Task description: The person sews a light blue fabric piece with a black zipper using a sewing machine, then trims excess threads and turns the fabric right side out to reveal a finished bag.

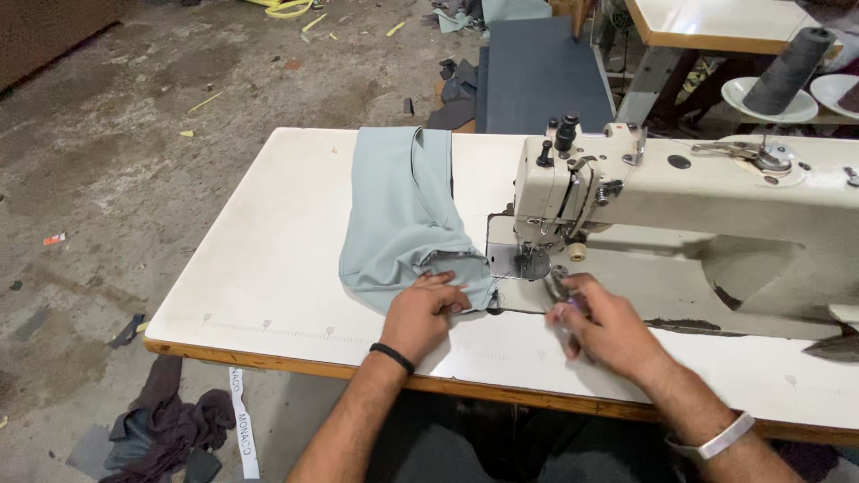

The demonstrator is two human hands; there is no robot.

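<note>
Cloth point(403, 215), pale grey-green, lying just left of the sewing machine point(680, 206), long axis running away across the white surface point(268, 268). Left hand point(425, 313) pressing flat on its near edge, nearer than the right hand point(595, 326), curled around small snips point(559, 286) below the needle. Scraps littering the concrete floor point(107, 161).

The table point(268, 268) had a smooth, matt white top with a bare wooden strip along its near edge. The pale grey-green cloth point(398, 219) on it looked soft and matt. The sewing machine point(698, 192) wore cream enamel with a dull sheen, its needle plate point(517, 261) bright metal. The floor point(107, 152) was rough concrete.
</note>
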